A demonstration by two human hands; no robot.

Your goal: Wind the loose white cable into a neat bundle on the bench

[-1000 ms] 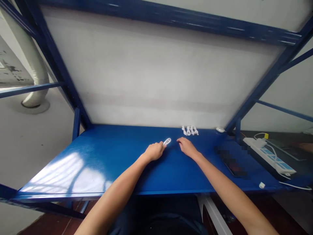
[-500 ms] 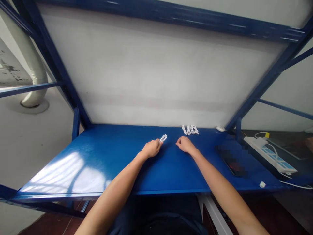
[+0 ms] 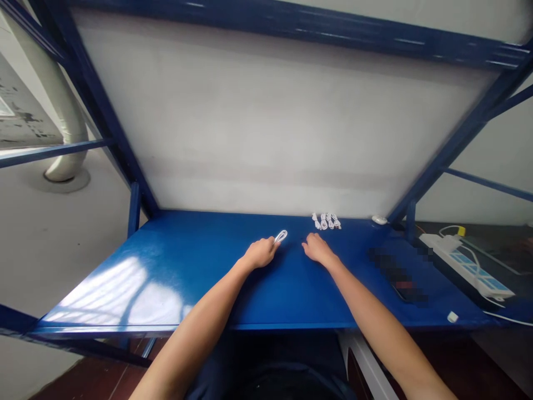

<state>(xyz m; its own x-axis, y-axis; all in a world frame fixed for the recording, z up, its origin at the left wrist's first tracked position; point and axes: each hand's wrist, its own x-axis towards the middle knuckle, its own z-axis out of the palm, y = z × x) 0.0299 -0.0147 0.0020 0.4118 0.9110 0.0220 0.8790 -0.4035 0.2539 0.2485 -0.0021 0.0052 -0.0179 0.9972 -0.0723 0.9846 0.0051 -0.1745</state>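
Note:
My left hand (image 3: 261, 253) is closed on a small looped white cable (image 3: 281, 236), whose loop sticks out past the fingers just above the blue table (image 3: 175, 266). A short way to the right, my right hand (image 3: 316, 248) rests on the table top with its fingers curled. Whether it pinches the cable's other end is too small to tell. Behind my right hand, a row of several coiled white cables (image 3: 327, 221) lies near the back wall.
A dark phone (image 3: 402, 278) lies to the right on the table. A white power strip (image 3: 466, 265) with a cord lies further right, a small white block (image 3: 452, 317) sits near the front edge, and a white puck (image 3: 379, 220) rests at the back. Blue frame posts flank the table.
My left hand lifted the looped cable slightly back and to the left. My right hand's fingers curled in. The view shifted a little.

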